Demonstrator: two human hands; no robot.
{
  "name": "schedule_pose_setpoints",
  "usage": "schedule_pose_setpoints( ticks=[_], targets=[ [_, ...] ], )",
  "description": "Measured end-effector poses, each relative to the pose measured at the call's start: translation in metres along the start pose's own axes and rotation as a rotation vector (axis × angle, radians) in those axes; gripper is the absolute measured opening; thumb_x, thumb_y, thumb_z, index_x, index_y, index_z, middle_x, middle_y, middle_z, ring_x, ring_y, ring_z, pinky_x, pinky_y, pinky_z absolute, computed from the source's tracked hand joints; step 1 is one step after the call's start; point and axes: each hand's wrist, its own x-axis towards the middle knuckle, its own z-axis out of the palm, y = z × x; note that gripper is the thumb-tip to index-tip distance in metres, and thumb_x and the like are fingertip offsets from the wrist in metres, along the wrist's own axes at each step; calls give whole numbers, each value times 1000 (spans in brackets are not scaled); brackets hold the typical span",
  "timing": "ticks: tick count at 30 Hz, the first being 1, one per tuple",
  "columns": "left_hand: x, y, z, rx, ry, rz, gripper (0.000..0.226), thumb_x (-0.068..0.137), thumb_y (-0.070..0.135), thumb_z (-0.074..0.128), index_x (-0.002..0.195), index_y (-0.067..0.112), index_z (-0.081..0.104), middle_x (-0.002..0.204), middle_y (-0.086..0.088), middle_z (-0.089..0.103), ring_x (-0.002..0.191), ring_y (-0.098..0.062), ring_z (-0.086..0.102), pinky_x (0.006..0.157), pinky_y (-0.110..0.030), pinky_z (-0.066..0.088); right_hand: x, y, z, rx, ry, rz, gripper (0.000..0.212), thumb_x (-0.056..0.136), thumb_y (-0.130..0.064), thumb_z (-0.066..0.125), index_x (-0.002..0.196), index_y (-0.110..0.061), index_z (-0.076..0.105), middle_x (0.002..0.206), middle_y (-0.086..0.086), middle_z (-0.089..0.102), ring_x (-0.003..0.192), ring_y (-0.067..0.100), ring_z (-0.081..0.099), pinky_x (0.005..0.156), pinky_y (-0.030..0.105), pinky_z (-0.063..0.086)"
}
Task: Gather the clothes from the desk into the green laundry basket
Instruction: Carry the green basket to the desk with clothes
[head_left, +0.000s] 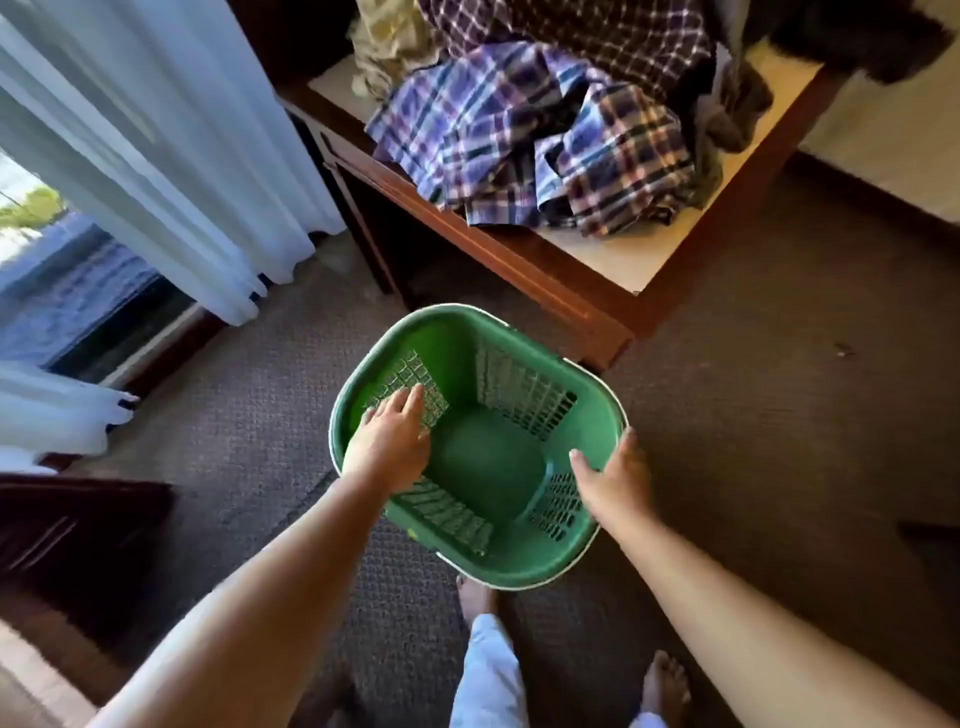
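Although the green laundry basket (480, 441) sits empty on the carpet just below the worktop (613, 260) corner, nothing has yet gone into it; all the clothes remain heaped on the worktop. The largest item, a blue-and-purple plaid garment (498, 124), lies rumpled across the near part of the heap, one fold hanging at the front edge. Behind it lies a darker plaid piece (582, 31), with a pale cream cloth (389, 47) at the back left and a dark grey item (737, 104) at the right. These are judged soft, light and limp: they will sag and trail, so each is best bunched at its middle, not lifted by an edge. The basket is stiff, perforated plastic, probably light, best taken at its rim. The left hand (387, 447) rests inside the left wall, fingers laid loosely together, clasping nothing. The right hand (613, 475) has its grip closed over the right rim, thumb inside.
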Motion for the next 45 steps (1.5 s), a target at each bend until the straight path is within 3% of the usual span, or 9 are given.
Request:
schedule_pose_setpoints(
  ticks=[5, 11, 17, 22, 29, 33, 38, 42, 45],
  targets=[
    [83, -70, 19, 31, 28, -122, 86, 92, 42, 64, 161, 18, 20, 161, -14, 31, 146, -38, 33, 115, -59, 36, 36, 43, 42, 313, -1, 474, 109, 75, -74, 66, 151, -5, 31, 156, 18, 38, 137, 40, 45, 104, 53, 46],
    [140, -100, 43, -193, -65, -386, 103, 85, 47, 75, 160, 28, 7, 156, -18, 29, 141, -45, 34, 107, -69, 38, 51, 61, 60, 576, -181, 610, 71, 97, -43, 63, 155, -26, 24, 154, 11, 44, 137, 38, 45, 107, 67, 38],
    [126, -123, 49, -470, -15, -499, 49, 81, 40, 84, 105, 2, 65, 91, -17, 69, 84, -34, 70, 74, -43, 57, 49, 78, 56, 602, -52, 604, 14, 104, -22, 56, 116, -26, 50, 105, 5, 67, 87, 26, 66, 72, 50, 55],
    [75, -104, 66, -914, -93, -582, 18, 79, 4, 78, 83, 11, 62, 74, -15, 57, 67, -26, 57, 67, -47, 54, 43, 103, 21, 444, 165, 496, 17, 107, -28, 45, 114, -17, 56, 104, 10, 65, 85, 26, 65, 72, 39, 56],
    [-23, 12, 83, -1218, -338, -607, 42, 80, -15, 49, 106, 18, 47, 99, -18, 50, 81, -32, 55, 71, -59, 57, 17, 168, -89, 309, 285, 393, 44, 105, -40, 44, 140, -15, 52, 135, 16, 61, 119, 38, 62, 98, 58, 52],
    [-74, 99, 98, -1356, -288, -588, 56, 73, -20, 35, 117, 12, 47, 109, -24, 54, 105, -42, 63, 75, -71, 56, 3, 208, -167, 199, 294, 312, 52, 108, -32, 44, 157, -17, 33, 156, 15, 42, 139, 38, 46, 110, 49, 40],
    [-127, 231, 116, -1454, -182, -628, 55, 69, -22, 32, 112, 11, 44, 108, -24, 57, 98, -35, 64, 87, -72, 53, -17, 275, -240, 196, 269, 278, 72, 104, -21, 54, 162, -16, 12, 167, 10, 22, 149, 33, 32, 119, 39, 26],
    [-134, 332, 122, -1514, -131, -676, 52, 70, -17, 35, 115, 9, 41, 101, -19, 54, 86, -30, 61, 65, -57, 58, -14, 308, -285, 465, 253, 383, 76, 101, -50, 49, 161, -18, 17, 158, 18, 39, 137, 42, 46, 112, 51, 40],
    [-120, 381, 122, -1554, -117, -688, 62, 65, -16, 40, 125, 0, 42, 112, -32, 60, 87, -35, 61, 73, -66, 55, 10, 300, -315, 717, 192, 415, 90, 86, -77, 46, 158, -25, 28, 157, 7, 40, 134, 37, 49, 104, 57, 48]
  ],
)
